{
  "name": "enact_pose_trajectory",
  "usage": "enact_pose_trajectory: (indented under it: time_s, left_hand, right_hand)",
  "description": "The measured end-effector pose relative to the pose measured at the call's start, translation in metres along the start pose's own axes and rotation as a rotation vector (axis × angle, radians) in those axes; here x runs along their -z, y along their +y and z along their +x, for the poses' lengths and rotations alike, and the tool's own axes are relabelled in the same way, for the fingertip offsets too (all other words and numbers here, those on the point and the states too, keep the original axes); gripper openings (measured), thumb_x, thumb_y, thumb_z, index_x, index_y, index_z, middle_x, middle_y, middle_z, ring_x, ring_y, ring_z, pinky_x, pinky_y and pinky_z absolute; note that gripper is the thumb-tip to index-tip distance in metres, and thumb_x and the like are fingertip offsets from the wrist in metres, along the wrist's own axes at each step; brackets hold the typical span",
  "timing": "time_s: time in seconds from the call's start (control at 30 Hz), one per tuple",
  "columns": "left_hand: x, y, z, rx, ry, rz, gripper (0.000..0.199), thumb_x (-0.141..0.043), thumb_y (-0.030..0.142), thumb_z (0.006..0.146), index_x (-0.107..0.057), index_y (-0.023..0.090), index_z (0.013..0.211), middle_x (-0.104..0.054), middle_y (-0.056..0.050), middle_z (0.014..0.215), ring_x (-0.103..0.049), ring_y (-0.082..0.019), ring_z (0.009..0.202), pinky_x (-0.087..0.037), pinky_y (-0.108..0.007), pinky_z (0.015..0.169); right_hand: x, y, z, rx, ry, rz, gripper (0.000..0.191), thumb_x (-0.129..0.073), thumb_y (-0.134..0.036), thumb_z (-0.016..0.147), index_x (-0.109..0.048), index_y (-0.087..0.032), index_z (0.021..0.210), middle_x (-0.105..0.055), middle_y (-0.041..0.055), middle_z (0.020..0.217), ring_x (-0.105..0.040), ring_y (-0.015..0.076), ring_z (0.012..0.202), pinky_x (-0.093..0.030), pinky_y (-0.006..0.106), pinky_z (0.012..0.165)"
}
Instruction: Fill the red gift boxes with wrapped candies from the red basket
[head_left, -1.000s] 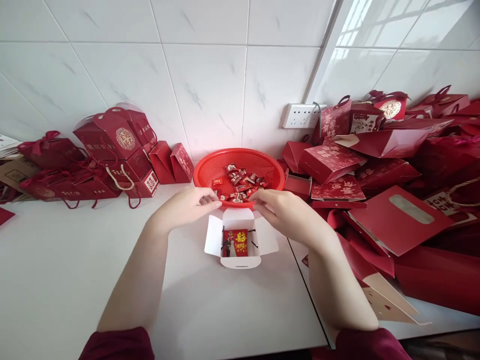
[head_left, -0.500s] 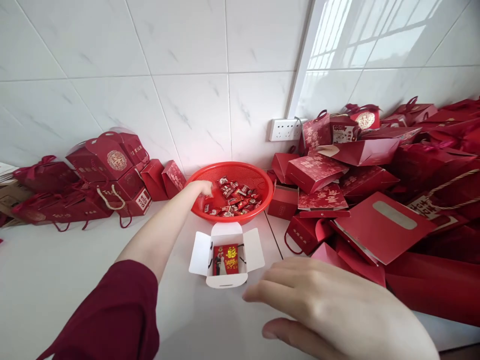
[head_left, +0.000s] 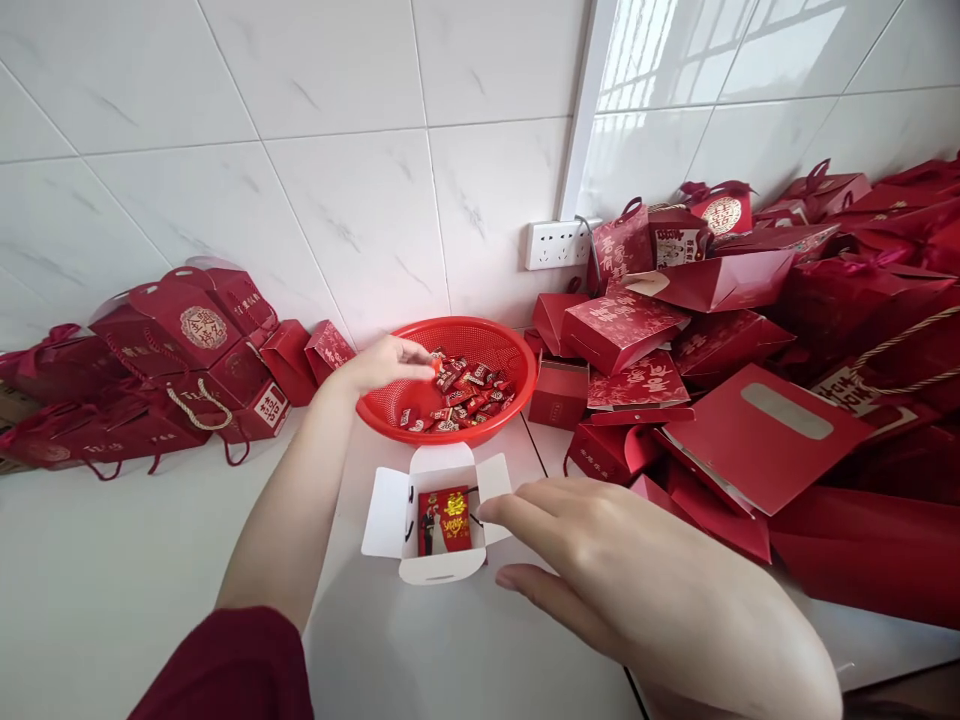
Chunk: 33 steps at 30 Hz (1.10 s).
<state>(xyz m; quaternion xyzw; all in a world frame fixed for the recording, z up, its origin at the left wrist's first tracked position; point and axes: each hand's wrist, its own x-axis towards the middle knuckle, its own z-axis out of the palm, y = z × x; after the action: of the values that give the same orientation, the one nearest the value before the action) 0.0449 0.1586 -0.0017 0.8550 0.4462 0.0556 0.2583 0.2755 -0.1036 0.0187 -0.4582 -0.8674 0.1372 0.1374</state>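
White cardboard: one open box (head_left: 442, 571) holds one red rectangular packet (head_left: 444, 521), top and long axis pointing forward; left hand (head_left: 380, 364) pinches one small orange sweet (head_left: 436, 367), right hand (head_left: 604, 565) curves loosely, fingers parted

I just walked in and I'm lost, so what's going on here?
A person's left hand holds a small orange-red piece over a red basket with small wrapped pieces in it. The right hand is beside an open white box; whether it touches the flap is unclear. A red packet lies inside the box.
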Motion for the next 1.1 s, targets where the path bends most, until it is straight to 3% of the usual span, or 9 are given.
enact_pose_trajectory:
  time_s: [0.13,0.23,0.33,0.4,0.47,0.63,0.73,0.87,1.1]
  left_hand:
    - [-0.008,0.048,-0.086,-0.325,-0.112,0.000,0.021,-0.069,0.038,0.085,-0.076,0.019,0.091,-0.075,-0.004,0.092,-0.066,-0.017,0.080,-0.050,-0.025,0.075]
    - [-0.016,0.068,-0.126,-0.320,-0.203,0.079,0.017,-0.070,0.039,0.085,-0.076,0.024,0.087,-0.073,-0.001,0.082,-0.065,-0.016,0.076,-0.048,-0.023,0.070]
    - [-0.018,0.066,-0.138,-0.238,-0.241,0.044,0.036,-0.076,0.046,0.079,-0.073,0.028,0.110,-0.073,-0.001,0.108,-0.066,-0.020,0.100,-0.050,-0.024,0.082]
    - [-0.018,0.059,-0.137,-0.157,-0.130,0.052,0.053,-0.074,0.051,0.079,-0.065,0.031,0.127,-0.067,-0.002,0.127,-0.062,-0.024,0.115,-0.049,-0.027,0.092]
    - [-0.018,0.049,-0.132,-0.055,0.022,0.075,0.052,-0.066,0.056,0.084,-0.062,0.031,0.129,-0.065,-0.002,0.131,-0.060,-0.025,0.119,-0.049,-0.030,0.094]
    - [-0.033,0.023,-0.100,0.090,0.308,0.160,0.033,-0.053,0.050,0.091,-0.072,0.024,0.099,-0.073,-0.003,0.108,-0.067,-0.023,0.099,-0.050,-0.030,0.083]
    - [-0.052,0.004,-0.070,0.139,0.250,0.264,0.031,-0.046,0.041,0.093,-0.071,0.025,0.101,-0.075,-0.002,0.107,-0.068,-0.020,0.095,-0.050,-0.028,0.082]
    - [-0.073,-0.013,-0.042,0.222,0.182,0.359,0.042,-0.040,0.041,0.093,-0.076,0.021,0.085,-0.076,-0.010,0.095,-0.070,-0.029,0.095,-0.049,-0.036,0.081]
    - [-0.078,-0.018,-0.042,0.232,0.209,0.426,0.044,-0.037,0.035,0.091,-0.077,0.018,0.085,-0.076,-0.015,0.096,-0.070,-0.032,0.096,-0.049,-0.039,0.079]
  right_hand:
    - [-0.003,0.000,0.004,0.042,-0.018,-0.005,0.007,-0.062,-0.026,0.095,-0.062,-0.022,0.100,-0.068,0.0016,0.089,-0.066,0.0217,0.077,-0.045,0.031,0.062]
    - [-0.006,0.001,0.007,0.050,-0.008,-0.027,0.006,-0.060,-0.027,0.096,-0.061,-0.021,0.098,-0.068,0.0017,0.087,-0.065,0.0214,0.073,-0.044,0.032,0.060]
    - [-0.009,0.004,0.009,0.062,0.024,-0.048,0.007,-0.059,-0.027,0.096,-0.061,-0.021,0.099,-0.068,0.0026,0.086,-0.064,0.0215,0.070,-0.043,0.032,0.058]
    - [-0.009,0.006,0.011,0.058,0.055,-0.046,0.007,-0.057,-0.026,0.097,-0.061,-0.020,0.099,-0.067,0.0031,0.084,-0.063,0.0207,0.068,-0.043,0.031,0.057]
    - [-0.006,0.007,0.013,0.054,0.097,-0.016,0.010,-0.053,-0.023,0.099,-0.062,-0.020,0.098,-0.067,0.0034,0.082,-0.063,0.0193,0.065,-0.043,0.030,0.057]
    - [-0.004,0.015,0.032,0.026,0.242,0.094,0.021,-0.044,-0.021,0.101,-0.065,-0.022,0.099,-0.069,0.0038,0.081,-0.064,0.0183,0.070,-0.046,0.028,0.063]
    - [-0.018,0.028,0.055,-0.044,0.322,0.120,0.024,-0.043,-0.021,0.101,-0.066,-0.021,0.101,-0.070,0.0050,0.089,-0.065,0.0180,0.077,-0.046,0.028,0.068]
    - [-0.045,0.053,0.100,-0.139,0.330,0.128,0.026,-0.041,-0.019,0.100,-0.067,-0.019,0.099,-0.071,0.0073,0.100,-0.065,0.0185,0.088,-0.047,0.028,0.077]
    - [-0.071,0.089,0.192,-0.189,0.026,0.033,0.026,-0.046,-0.010,0.096,-0.069,-0.016,0.106,-0.070,0.0100,0.118,-0.063,0.0221,0.108,-0.046,0.030,0.089]
